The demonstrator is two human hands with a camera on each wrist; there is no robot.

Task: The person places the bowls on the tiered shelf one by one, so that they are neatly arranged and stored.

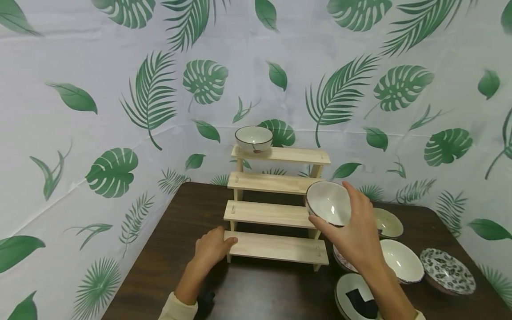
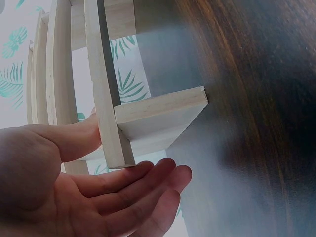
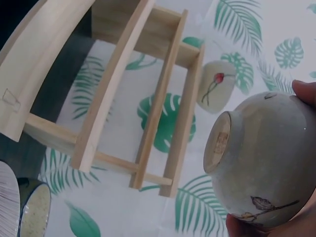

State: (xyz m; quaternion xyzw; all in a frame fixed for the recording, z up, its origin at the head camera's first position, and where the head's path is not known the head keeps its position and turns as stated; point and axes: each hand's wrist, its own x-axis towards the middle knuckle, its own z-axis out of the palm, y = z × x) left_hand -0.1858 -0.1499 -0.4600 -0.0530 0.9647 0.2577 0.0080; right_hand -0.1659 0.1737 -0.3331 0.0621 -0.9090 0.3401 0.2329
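Note:
My right hand (image 1: 362, 238) grips a white bowl (image 1: 329, 203) with a dark rim between thumb and fingers, tilted, in front of the right end of a wooden tiered stand (image 1: 276, 246). The right wrist view shows its foot ring and a painted flower sprig on the bowl (image 3: 276, 153). My left hand (image 1: 211, 246) holds the left end of the stand's lowest board. In the left wrist view the thumb lies along the board (image 2: 106, 108) and the fingers are at its end. A similar white bowl (image 1: 254, 141) sits at the left of the top tier.
Right of the stand, several bowls rest on the dark wooden table (image 1: 264, 293): a speckled green one (image 1: 388, 222), a white one (image 1: 402, 262), a black-and-white patterned one (image 1: 448, 271) and one with a black piece inside (image 1: 348, 289). A leaf-print cloth (image 1: 288, 53) hangs behind.

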